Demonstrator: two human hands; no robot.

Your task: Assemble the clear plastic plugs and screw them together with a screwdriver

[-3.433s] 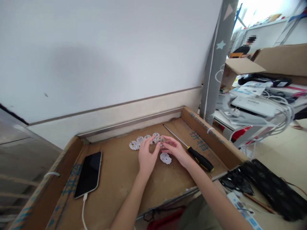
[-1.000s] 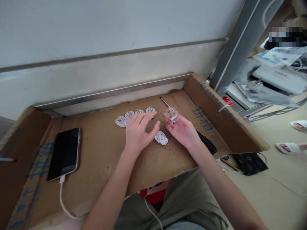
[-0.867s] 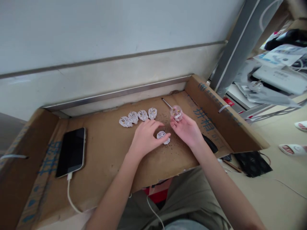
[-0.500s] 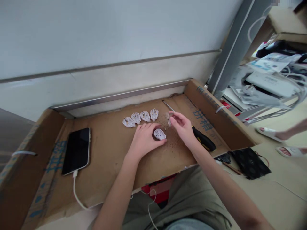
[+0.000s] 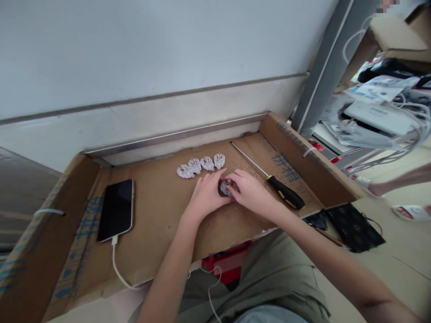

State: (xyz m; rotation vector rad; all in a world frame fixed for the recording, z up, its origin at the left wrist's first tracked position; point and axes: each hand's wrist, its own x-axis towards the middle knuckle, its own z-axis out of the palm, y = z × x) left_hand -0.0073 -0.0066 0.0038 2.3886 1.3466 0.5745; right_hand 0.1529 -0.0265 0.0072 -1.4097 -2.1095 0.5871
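Observation:
My left hand (image 5: 206,194) curls around a small plug (image 5: 226,187) low over the cardboard. My right hand (image 5: 252,192) meets it from the right, fingers pinched on a clear piece at the plug's top. The fingers partly hide both parts, so I cannot tell how they fit together. Just behind my left hand, several white plug halves with metal pins (image 5: 207,164) sit in a row. Right of my right hand lies a screwdriver (image 5: 285,192) with a black and yellow handle, its shaft pointing to the back.
A cardboard tray (image 5: 155,197) with raised sides (image 5: 310,166) forms the work surface. On its left lies a phone (image 5: 116,210) with a white cable (image 5: 117,269). Small dark specks surround my hands. Past the right edge are a black packet (image 5: 353,226) and another person's feet (image 5: 372,186).
My right hand has moved left and down, bringing the clear piece onto the plug in my left hand. The screwdriver's shaft is now uncovered. The camera view has shifted slightly.

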